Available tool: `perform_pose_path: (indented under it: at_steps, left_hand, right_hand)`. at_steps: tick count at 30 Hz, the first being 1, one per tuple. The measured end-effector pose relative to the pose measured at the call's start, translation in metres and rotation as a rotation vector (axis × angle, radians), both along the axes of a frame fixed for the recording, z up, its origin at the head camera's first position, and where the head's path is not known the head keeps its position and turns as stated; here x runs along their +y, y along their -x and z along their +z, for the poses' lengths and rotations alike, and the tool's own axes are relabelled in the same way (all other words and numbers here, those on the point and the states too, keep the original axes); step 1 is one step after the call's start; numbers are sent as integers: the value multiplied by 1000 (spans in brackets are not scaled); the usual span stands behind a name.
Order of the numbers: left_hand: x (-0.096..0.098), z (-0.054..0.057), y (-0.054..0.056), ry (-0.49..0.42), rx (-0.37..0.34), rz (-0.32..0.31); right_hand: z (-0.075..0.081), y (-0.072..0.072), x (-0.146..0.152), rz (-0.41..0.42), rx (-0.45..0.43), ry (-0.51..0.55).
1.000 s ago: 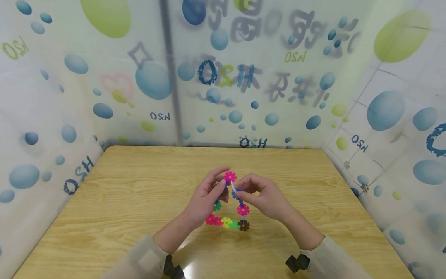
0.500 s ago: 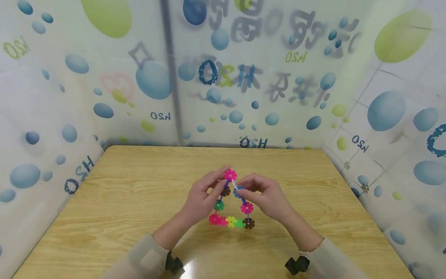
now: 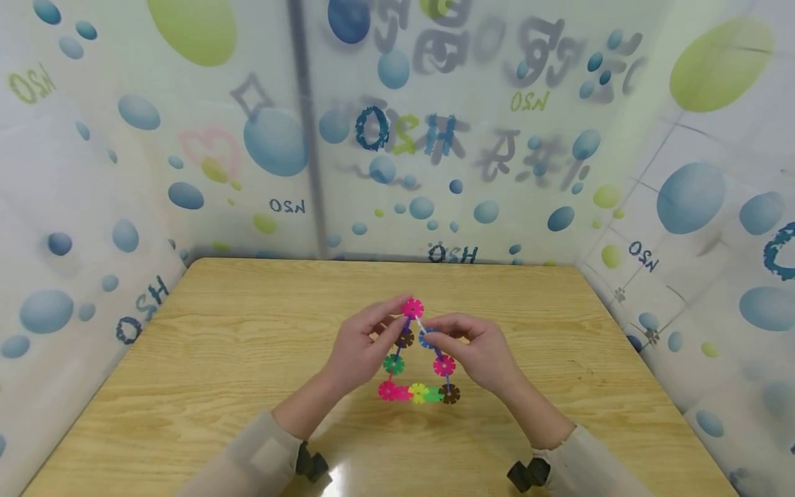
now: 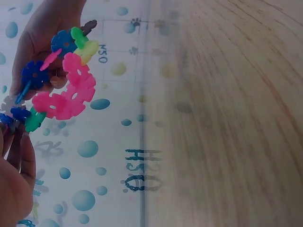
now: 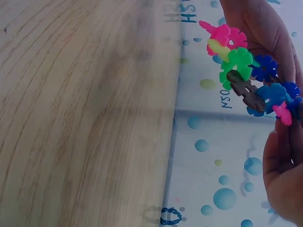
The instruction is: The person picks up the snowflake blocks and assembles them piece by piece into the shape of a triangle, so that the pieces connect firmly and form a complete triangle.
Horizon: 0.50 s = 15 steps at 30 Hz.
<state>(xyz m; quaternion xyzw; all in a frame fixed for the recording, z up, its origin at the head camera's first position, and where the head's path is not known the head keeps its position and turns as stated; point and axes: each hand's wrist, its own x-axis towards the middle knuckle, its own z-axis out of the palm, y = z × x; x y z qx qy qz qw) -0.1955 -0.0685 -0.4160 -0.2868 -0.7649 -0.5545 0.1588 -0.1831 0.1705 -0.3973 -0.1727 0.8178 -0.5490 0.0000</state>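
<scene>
Between both hands hangs a closed ring of interlocking plastic snowflake discs (image 3: 444,366), in pink, brown, green, yellow, blue and white. My left hand (image 3: 363,345) pinches the ring's upper left, near a brown disc (image 3: 405,337) and just below the top pink disc (image 3: 413,308). On the upper right, my right hand (image 3: 475,345) pinches a blue disc (image 3: 427,338) beside the white disc (image 3: 420,323). Pink discs (image 4: 78,92) curve along the ring in the left wrist view. A green disc (image 5: 239,64) and a brown disc (image 5: 245,90) face the right wrist camera.
A wooden table (image 3: 248,331) lies under the hands. Walls with printed bubbles (image 3: 273,141) stand behind it and on both sides. A dark strap device (image 3: 529,475) sits on the right wrist and another (image 3: 312,467) on the left.
The ring's lower part has swung slightly right and up, and its sides show more openly. The right hand has shifted a little right; both hands keep their pinch.
</scene>
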Motion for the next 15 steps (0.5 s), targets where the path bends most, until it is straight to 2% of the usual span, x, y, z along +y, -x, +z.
perform_pose_path:
  at_steps: [3,5,10,15]
  left_hand:
    - [0,3,0,2,-9,26]
    - [-1,4,0,2,-41,41]
    - [-1,5,-1,-16,-169,36]
    - [-1,7,-1,-31,-209,15]
  right_hand:
    - [0,-1,0,-4,-5,10]
    - [-1,-1,0,-5,-2,16]
    - [-3,-2,-1,2,-7,26]
    - [-3,-2,-2,4,-11,25]
